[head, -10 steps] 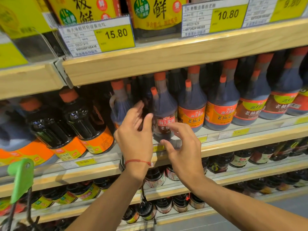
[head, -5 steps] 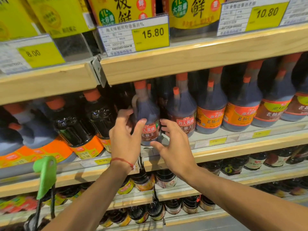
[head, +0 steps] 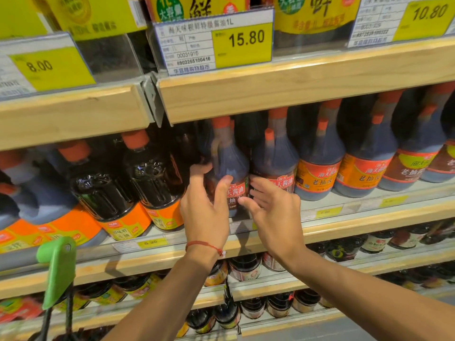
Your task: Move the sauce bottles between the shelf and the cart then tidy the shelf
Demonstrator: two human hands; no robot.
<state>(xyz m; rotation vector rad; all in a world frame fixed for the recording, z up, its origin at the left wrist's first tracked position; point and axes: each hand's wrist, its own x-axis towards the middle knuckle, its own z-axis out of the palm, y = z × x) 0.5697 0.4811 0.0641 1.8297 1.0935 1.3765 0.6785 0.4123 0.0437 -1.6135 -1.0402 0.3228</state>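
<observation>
A dark sauce bottle (head: pixel 230 161) with an orange cap and a red label stands at the front of the middle shelf (head: pixel 344 226). My left hand (head: pixel 205 212) wraps it, fingers round its left side and thumb on the label. My right hand (head: pixel 273 214) is spread beside its right side, thumb tip at the label. A second red-label bottle (head: pixel 275 156) stands right behind that hand. Further right runs a row of similar bottles (head: pixel 320 166) with orange labels.
Larger dark bottles (head: pixel 150 178) with orange labels lean on the left part of the shelf. The cart's green handle (head: pixel 59 267) is at the lower left. Price tags (head: pixel 214 40) hang on the upper shelf edge. Lower shelves (head: pixel 246 269) hold small bottles.
Both hands have moved in on the red-label bottle, and the left hand's thumb and fingers have closed around it. The shelf now looks closer and sits further right in the view.
</observation>
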